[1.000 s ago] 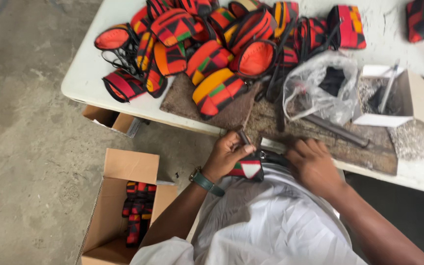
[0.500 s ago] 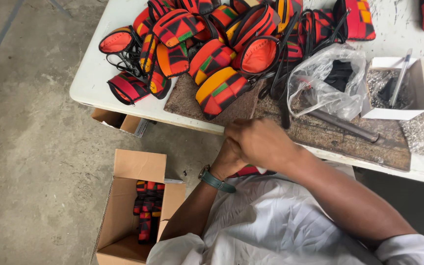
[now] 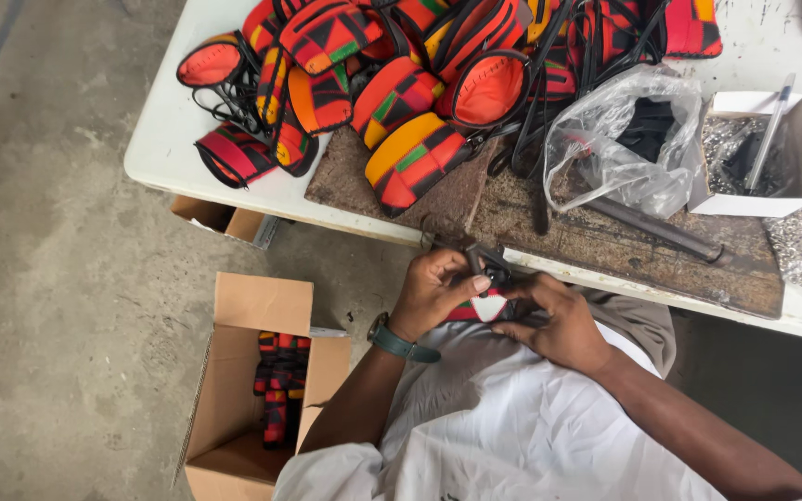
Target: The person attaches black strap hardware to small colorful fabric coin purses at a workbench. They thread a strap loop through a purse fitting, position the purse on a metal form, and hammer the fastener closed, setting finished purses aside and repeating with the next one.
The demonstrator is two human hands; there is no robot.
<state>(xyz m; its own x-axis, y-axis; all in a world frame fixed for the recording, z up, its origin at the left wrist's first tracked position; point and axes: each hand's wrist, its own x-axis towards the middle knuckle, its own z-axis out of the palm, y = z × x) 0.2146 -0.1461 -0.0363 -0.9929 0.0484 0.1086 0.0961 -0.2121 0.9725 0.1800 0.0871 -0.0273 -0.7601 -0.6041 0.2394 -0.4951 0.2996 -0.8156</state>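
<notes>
Concrete floor, white surface (image 3: 187, 139), and a big heap of red, orange and black patterned pouches (image 3: 401, 83) piled on it, so plenty of stock seems to be waiting. Just in front of that heap lies a worn brown board (image 3: 605, 241), and right of the heap there's a clear plastic bag (image 3: 624, 139) with dark bits inside, plus a small white box (image 3: 791, 158) of shiny metal pieces.

Both hands are down at the near edge of the board, over the lap. Left hand (image 3: 433, 292) is curled shut around one small pouch (image 3: 480, 308), thumb pressing on top near a dark fitting (image 3: 486, 260). Right hand (image 3: 559, 320) is closed on the same pouch from the other side, fingers tucked under.

Progress-wise, I'd guess early to middling: the cardboard box (image 3: 252, 399) on the floor, below and left of the heap, holds only a small stack of patterned pieces (image 3: 278, 385), while the heap itself is far bigger. The one in hand looks mid-job.
</notes>
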